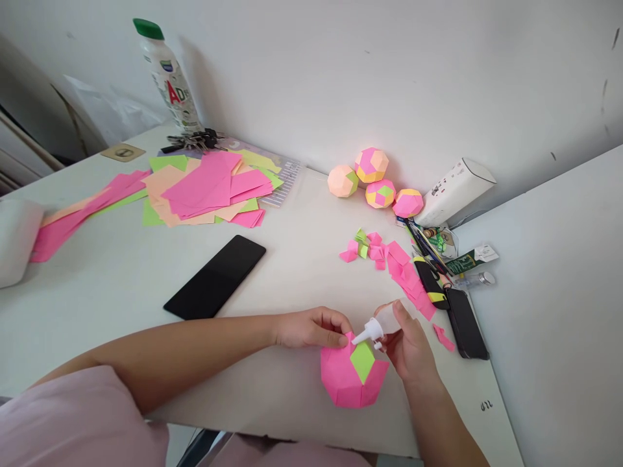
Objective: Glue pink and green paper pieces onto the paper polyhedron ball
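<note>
A large, unfinished pink paper ball (pixel 348 379) sits close to the front edge of the desk (pixel 287 253), toward the front right corner, with a green diamond (pixel 363 363) set into its side. The left hand (pixel 316 327) has its grip pressed together at the ball's upper rim, thumb and fingers pinching the pink paper there. The right hand (pixel 411 347) has its grip wrapped around a white squeeze bottle (pixel 388 319), tilted so that its nozzle (pixel 363 335) points down and left at the rim, just beside the left fingertips; whether the tip touches the paper is too small to tell. Folded paper pieces (pixel 409 275), mostly pink with a few green, trail toward the right edge, near a black phone case (pixel 467 324). Four small paper balls (pixel 372 164) stand bunched near the back right corner, next to a white box (pixel 457 191). A black phone (pixel 215 277) lies beyond the left forearm, and colored paper sheets (pixel 204 188) are heaped toward the back left, in front of a green-capped bottle (pixel 170 81).
</note>
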A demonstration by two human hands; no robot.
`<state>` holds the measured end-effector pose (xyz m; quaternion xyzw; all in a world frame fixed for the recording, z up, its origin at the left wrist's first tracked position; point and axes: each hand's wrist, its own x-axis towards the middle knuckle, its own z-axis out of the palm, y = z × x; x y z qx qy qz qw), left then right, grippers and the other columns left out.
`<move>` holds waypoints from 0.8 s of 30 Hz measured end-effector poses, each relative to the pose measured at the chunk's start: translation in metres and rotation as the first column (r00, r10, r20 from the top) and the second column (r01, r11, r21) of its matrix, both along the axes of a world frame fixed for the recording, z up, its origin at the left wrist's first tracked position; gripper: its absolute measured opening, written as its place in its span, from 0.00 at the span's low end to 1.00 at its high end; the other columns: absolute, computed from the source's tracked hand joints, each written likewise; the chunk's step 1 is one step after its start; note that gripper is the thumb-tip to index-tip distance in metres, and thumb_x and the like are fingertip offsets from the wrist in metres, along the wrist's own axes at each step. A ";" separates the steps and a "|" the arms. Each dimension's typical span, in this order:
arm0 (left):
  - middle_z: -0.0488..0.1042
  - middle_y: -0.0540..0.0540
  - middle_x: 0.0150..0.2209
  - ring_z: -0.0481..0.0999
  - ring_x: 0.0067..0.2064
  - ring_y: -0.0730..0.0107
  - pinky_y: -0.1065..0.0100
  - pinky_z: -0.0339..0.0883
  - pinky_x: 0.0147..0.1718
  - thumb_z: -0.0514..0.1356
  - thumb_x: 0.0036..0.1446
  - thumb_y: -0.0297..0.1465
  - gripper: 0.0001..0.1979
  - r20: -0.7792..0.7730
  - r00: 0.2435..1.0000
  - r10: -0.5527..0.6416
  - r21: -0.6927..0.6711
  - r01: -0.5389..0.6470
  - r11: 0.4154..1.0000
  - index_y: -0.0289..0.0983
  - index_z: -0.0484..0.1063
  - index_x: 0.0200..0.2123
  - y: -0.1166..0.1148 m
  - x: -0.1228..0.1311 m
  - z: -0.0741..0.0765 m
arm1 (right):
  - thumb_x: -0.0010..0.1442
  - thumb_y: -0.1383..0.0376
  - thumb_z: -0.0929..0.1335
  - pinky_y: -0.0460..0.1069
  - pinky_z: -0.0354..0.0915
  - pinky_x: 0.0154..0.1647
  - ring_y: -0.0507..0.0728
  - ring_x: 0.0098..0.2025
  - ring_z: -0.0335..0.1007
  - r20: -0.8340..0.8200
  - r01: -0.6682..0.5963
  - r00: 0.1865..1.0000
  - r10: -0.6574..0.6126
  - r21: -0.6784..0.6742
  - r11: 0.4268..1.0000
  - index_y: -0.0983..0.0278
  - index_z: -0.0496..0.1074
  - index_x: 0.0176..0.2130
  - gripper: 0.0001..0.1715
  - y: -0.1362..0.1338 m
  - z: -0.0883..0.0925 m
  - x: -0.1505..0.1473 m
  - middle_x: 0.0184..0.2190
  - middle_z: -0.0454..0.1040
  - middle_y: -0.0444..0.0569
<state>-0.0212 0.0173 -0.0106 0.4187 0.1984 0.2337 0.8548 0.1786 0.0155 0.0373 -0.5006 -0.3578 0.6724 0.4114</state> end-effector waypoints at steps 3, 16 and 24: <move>0.73 0.51 0.29 0.69 0.34 0.73 0.70 0.62 0.38 0.67 0.47 0.41 0.14 -0.007 1.000 0.014 0.003 -0.014 1.000 0.37 0.76 0.31 0.000 0.000 -0.002 | 0.52 0.47 0.70 0.45 0.57 0.13 0.51 0.16 0.59 0.004 0.015 1.000 -0.015 0.000 1.000 0.66 0.71 0.23 0.25 0.001 -0.002 0.001 0.12 0.63 0.43; 0.75 0.49 0.27 0.71 0.30 0.73 0.70 0.63 0.34 0.70 0.43 0.34 0.11 0.037 0.992 0.123 -0.188 -0.114 0.976 0.35 0.77 0.29 0.003 0.002 0.001 | 0.46 0.59 0.75 0.51 0.66 0.25 0.56 0.27 0.70 0.002 -0.129 0.991 0.130 0.171 0.977 0.59 0.65 0.36 0.21 0.008 0.009 0.015 0.31 0.76 0.48; 0.73 0.49 0.25 0.69 0.28 0.75 0.71 0.61 0.30 0.69 0.43 0.33 0.10 0.036 0.990 0.135 -0.250 -0.121 0.961 0.33 0.76 0.26 0.004 0.001 0.004 | 0.44 0.61 0.77 0.52 0.67 0.28 0.58 0.32 0.73 0.072 -0.180 0.983 0.167 0.259 0.949 0.58 0.64 0.33 0.21 0.009 0.010 0.022 0.33 0.77 0.47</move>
